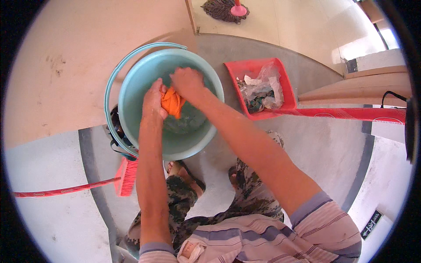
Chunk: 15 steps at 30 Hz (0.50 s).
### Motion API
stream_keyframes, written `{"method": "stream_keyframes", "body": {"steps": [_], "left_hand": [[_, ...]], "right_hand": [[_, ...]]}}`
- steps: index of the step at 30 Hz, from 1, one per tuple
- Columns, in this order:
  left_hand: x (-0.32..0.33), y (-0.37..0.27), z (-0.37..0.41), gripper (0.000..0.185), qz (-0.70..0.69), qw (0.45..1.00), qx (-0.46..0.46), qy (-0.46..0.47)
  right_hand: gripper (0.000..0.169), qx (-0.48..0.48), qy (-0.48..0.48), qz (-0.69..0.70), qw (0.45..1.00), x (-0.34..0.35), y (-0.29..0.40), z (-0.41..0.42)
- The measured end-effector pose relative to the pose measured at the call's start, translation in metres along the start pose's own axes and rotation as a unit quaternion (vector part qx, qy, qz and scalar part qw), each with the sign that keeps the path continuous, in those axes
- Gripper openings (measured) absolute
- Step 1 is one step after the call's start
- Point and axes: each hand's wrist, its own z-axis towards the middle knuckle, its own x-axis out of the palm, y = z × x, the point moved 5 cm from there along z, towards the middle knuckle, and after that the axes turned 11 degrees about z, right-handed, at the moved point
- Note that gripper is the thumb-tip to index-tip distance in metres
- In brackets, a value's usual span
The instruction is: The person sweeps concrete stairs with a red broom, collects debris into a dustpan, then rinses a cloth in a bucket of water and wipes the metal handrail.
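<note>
A light-blue plastic bucket with water in it stands before me, its handle leaning to the left side. Both of my hands are inside the rim, above the water. My left hand is closed around a bunched orange cloth. Close against the cloth's upper right side is my right hand, its fingers curled; whether they grip part of the cloth is hidden.
Right of the bucket lies a red dustpan holding plastic wrap and scraps, its long handle reaching right. A red broom is at lower left. A dark string mop rests at the top. Wooden panels stand on the left and top right.
</note>
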Motion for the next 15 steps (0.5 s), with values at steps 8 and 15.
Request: {"method": "stream_keyframes", "body": {"steps": [8,15], "left_hand": [[-0.024,-0.012,0.057,0.034,0.477,0.869,0.097,-0.092],[-0.1,0.127,0.126,0.034,0.723,0.623,0.273,0.12]], "right_hand": [[0.025,0.03,-0.02,0.019,0.999,-0.025,0.01,-0.012],[0.035,-0.022,0.171,0.114,0.978,-0.04,0.04,-0.024]]}}
